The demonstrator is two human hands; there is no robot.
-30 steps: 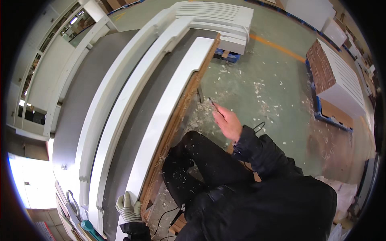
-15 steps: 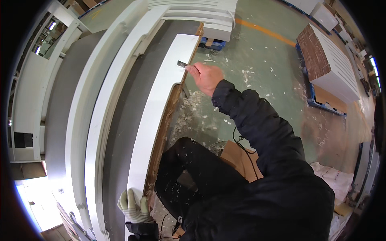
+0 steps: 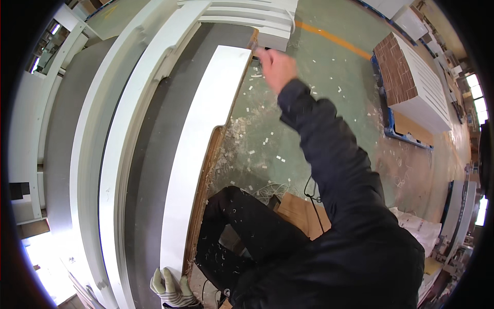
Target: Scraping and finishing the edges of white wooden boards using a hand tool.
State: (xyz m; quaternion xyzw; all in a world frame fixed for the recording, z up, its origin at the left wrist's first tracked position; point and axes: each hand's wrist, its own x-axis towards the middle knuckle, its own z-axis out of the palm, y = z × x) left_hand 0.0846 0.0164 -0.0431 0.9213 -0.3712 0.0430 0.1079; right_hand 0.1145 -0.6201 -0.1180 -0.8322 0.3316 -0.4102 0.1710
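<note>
Right hand (image 3: 275, 66) far out at panel (image 3: 206, 134) end, grip closed on a small dark tool, hardly visible. Overreaching, you risk gouging the edge. Gloved left hand (image 3: 170, 288) rests open-fingered, holding nothing.

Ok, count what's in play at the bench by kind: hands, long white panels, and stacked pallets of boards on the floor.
Hands: 2 (gloved left hand, bare right hand)
Long white panels: 1 (white panel with a raw brown edge)
Stacked pallets of boards: 1 (board stack)
Total: 4
</note>
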